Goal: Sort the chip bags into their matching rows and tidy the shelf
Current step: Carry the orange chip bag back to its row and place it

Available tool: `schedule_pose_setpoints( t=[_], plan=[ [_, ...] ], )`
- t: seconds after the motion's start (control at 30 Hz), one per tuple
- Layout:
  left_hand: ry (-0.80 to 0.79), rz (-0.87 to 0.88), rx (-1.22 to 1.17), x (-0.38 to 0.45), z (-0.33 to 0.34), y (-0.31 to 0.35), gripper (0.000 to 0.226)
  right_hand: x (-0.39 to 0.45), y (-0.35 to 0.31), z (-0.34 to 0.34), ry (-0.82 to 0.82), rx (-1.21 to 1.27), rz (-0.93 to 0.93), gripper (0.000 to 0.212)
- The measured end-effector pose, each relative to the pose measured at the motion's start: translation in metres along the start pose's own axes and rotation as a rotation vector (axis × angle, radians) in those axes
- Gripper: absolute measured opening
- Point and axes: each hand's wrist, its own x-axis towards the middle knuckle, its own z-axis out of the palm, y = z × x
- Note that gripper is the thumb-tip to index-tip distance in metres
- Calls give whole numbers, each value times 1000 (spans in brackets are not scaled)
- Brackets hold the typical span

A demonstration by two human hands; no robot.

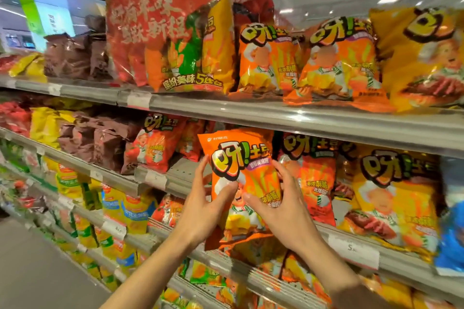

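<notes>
Two bare forearms reach up from the bottom edge. The left hand [204, 204] and the right hand [278, 204] both grip a glossy orange plastic chip bag [241, 178] by its sides, thumbs pressed on its front. The bag stands upright, long axis vertical, printed top upward, in front of the grey metal middle shelf [288, 120], its lower edge overhanging the shelf lip. To its left lies a bare gap of perforated shelf floor [183, 170]; just right stands a row of orange-red chip bags [311, 178], then yellow chip bags [391, 195]. Brown paper-like bags [100, 148] fill the far left. Below left, grey aisle floor [37, 271] lies open.
</notes>
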Motion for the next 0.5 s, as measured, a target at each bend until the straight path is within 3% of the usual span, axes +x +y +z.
schedule_pose_setpoints(
  t=[0.27, 0.37, 0.5],
  plan=[
    [-212, 64, -132, 38, 15, -17, 79, -6, -11, -16, 209, -244, 100, 88],
    [-233, 53, -162, 50, 16, -21, 79, 13, -5, -36, 376, -381, 238, 87],
    [-241, 45, -197, 62, 9, -25, 76, 44, 12, -45, 346, -456, 484, 102]
  ],
)
